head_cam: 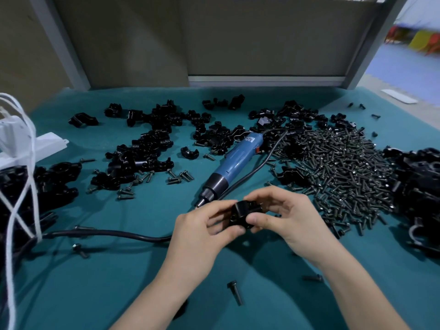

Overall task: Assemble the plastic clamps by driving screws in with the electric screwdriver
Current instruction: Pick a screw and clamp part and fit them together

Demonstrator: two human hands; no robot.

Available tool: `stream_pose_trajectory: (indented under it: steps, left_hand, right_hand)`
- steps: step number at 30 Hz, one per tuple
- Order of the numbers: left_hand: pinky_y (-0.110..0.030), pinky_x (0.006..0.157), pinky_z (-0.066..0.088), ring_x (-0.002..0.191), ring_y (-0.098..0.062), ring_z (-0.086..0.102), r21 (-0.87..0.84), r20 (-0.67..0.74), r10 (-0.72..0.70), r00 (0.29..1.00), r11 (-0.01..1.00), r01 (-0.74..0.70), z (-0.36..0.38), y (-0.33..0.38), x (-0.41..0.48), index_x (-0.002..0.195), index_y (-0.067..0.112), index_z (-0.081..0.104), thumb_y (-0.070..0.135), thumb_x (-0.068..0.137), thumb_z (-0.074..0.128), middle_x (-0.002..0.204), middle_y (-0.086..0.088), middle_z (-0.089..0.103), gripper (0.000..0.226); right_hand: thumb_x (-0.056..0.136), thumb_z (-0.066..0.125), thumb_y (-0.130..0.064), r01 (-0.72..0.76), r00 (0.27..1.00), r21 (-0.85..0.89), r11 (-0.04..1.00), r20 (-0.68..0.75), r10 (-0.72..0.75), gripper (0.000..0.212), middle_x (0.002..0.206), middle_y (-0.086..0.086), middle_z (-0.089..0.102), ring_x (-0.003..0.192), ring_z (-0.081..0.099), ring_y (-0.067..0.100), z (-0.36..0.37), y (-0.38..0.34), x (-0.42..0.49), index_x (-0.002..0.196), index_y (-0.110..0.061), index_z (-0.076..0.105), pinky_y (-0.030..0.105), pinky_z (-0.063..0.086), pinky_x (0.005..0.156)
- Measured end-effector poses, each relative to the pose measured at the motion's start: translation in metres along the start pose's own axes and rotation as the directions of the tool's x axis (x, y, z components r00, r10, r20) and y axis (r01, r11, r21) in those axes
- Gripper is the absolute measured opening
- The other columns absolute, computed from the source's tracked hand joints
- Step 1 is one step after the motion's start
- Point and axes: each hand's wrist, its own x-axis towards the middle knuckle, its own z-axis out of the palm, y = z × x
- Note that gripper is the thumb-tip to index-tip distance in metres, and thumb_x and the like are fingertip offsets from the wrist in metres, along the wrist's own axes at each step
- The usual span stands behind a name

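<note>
1. Left hand (202, 231) and right hand (289, 216) both pinch one black clamp (242, 214), held above the tabletop (119, 282) near its front edge.
2. Electric screwdriver (235, 163) lies mid-tabletop.
3. Screw pile (345, 172) toward right edge.

A: What is covering the bench?

B: A teal cloth (100, 282) is lying across it up to the back edge, where a beige panel (262, 36) is standing between grey frame posts (64, 44).

A: And at the left edge?

B: White cords (21, 206) are hanging over a white plastic piece (47, 142) resting on the cloth. Past the far right corner, a white strip (398, 96) is lying on a pale surface, with blurred red and yellow shapes (419, 41) showing beyond.
</note>
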Motion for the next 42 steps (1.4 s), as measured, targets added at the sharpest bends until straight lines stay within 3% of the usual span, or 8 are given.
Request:
stream_pose_trajectory:
  steps: [7, 14, 19, 26, 29, 35, 39, 42]
  left_hand:
    - [-0.008, 0.078, 0.049, 0.086, -0.003, 0.072, -0.041, -0.009, -0.015, 1.0, 0.999, 0.015, 0.001, 0.002, 0.0, 0.089, 0.023, 0.077, -0.002, 0.066, 0.081, 0.088, 0.01, 0.076, 0.035]
    - [-0.008, 0.069, 0.049, 0.074, -0.002, 0.07, 0.056, -0.025, -0.007, 1.0, 0.998, 0.008, 0.002, 0.006, -0.001, 0.079, 0.046, 0.075, 0.007, 0.068, 0.082, 0.083, 0.016, 0.073, 0.041]
    - [-0.007, 0.071, 0.048, 0.079, 0.002, 0.067, 0.072, 0.017, 0.017, 1.0, 0.997, -0.019, 0.002, 0.007, 0.0, 0.089, 0.042, 0.076, 0.006, 0.07, 0.08, 0.086, 0.016, 0.075, 0.041]
    - [-0.009, 0.071, 0.05, 0.082, -0.003, 0.071, -0.123, 0.03, -0.041, 0.999, 0.991, 0.045, 0.003, 0.003, 0.003, 0.083, 0.043, 0.077, 0.024, 0.055, 0.076, 0.087, 0.009, 0.076, 0.033]
    - [-0.008, 0.07, 0.05, 0.081, -0.004, 0.072, -0.12, 0.033, -0.041, 0.999, 0.992, 0.045, 0.004, 0.002, 0.004, 0.081, 0.041, 0.077, 0.022, 0.055, 0.076, 0.085, 0.008, 0.077, 0.033]
    - [-0.008, 0.07, 0.05, 0.079, -0.002, 0.071, -0.051, 0.033, -0.009, 0.999, 0.999, 0.01, 0.003, 0.003, 0.004, 0.08, 0.044, 0.076, 0.026, 0.055, 0.076, 0.084, 0.01, 0.076, 0.031]
    - [-0.009, 0.069, 0.05, 0.078, -0.002, 0.071, -0.059, 0.028, -0.025, 0.999, 0.998, 0.026, 0.003, 0.003, 0.005, 0.081, 0.041, 0.077, 0.023, 0.055, 0.077, 0.084, 0.008, 0.076, 0.031]
    - [-0.005, 0.063, 0.048, 0.073, 0.002, 0.07, -0.066, -0.002, -0.042, 0.999, 0.997, 0.041, 0.003, 0.003, 0.005, 0.075, 0.044, 0.077, 0.015, 0.059, 0.079, 0.08, 0.01, 0.076, 0.033]
  right_hand:
    - [0.065, 0.077, -0.017, 0.015, 1.0, 0.011, 1.0, 0.019, -0.015, 0.026, 0.084, 0.001, 0.072, 0.068, 0.067, 0.015, -0.003, 0.003, 0.0, 0.091, -0.019, 0.073, 0.021, 0.054, 0.066]
    - [0.066, 0.077, -0.015, 0.018, 0.999, 0.023, 1.0, 0.037, -0.019, 0.027, 0.089, -0.002, 0.071, 0.073, 0.067, 0.016, -0.008, 0.008, -0.001, 0.092, -0.014, 0.07, 0.026, 0.056, 0.066]
    - [0.066, 0.077, -0.016, 0.009, 1.0, 0.052, 0.999, 0.022, -0.01, 0.025, 0.081, -0.001, 0.071, 0.068, 0.069, 0.018, -0.007, 0.007, -0.003, 0.09, -0.018, 0.069, 0.024, 0.056, 0.065]
    - [0.077, 0.076, 0.0, 0.03, 0.999, -0.044, 0.999, -0.01, -0.031, 0.026, 0.093, 0.003, 0.068, 0.071, 0.068, 0.016, -0.005, 0.006, -0.005, 0.089, -0.022, 0.067, 0.029, 0.056, 0.067]
    - [0.078, 0.076, 0.0, 0.028, 0.999, -0.086, 0.996, -0.022, -0.03, 0.026, 0.1, 0.01, 0.065, 0.077, 0.067, 0.017, -0.005, 0.004, -0.007, 0.09, -0.021, 0.067, 0.039, 0.059, 0.071]
    - [0.078, 0.076, -0.002, 0.005, 1.0, -0.099, 0.995, -0.027, -0.008, 0.022, 0.098, 0.004, 0.065, 0.079, 0.067, 0.019, -0.006, 0.001, -0.008, 0.092, -0.017, 0.067, 0.049, 0.057, 0.078]
    - [0.077, 0.08, -0.012, 0.016, 1.0, -0.236, 0.972, -0.008, -0.018, 0.024, 0.1, -0.006, 0.065, 0.087, 0.065, 0.015, -0.014, -0.006, -0.01, 0.094, -0.025, 0.069, 0.034, 0.056, 0.083]
    - [0.082, 0.074, -0.012, -0.025, 0.98, -0.393, 0.919, -0.19, -0.054, 0.021, 0.09, -0.016, 0.068, 0.08, 0.065, 0.001, -0.048, -0.012, -0.003, 0.091, -0.031, 0.068, 0.014, 0.053, 0.076]
